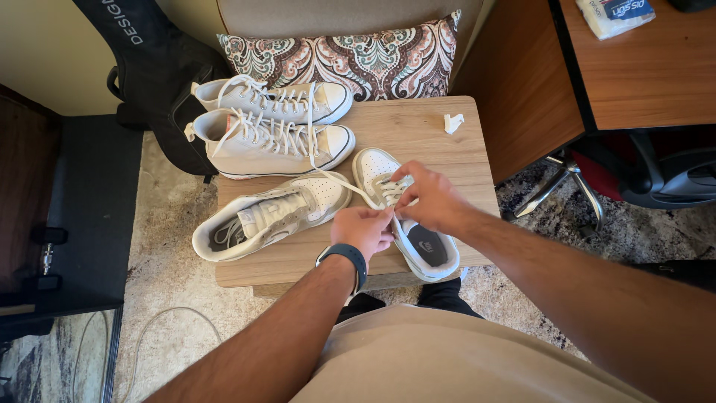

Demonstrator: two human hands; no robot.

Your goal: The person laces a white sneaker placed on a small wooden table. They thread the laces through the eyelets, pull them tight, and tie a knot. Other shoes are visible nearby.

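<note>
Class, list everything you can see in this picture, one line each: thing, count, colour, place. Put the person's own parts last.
Low sneaker being laced: one, white and grey, table's near right.
Unlaced low sneaker: one, white and grey, table's near left.
High-top sneakers: two, white, laced, table's far left.
Table: one, light wood, centre.
Pillow: one, patterned, behind table.
Bag: one, black, far left.
Paper scrap: one, white, table's far right.
Desk: one, brown wood, upper right.
Smartwatch: one, dark, left wrist.
Left hand: pinching white lace.
Right hand: on the shoe's laces.
</note>
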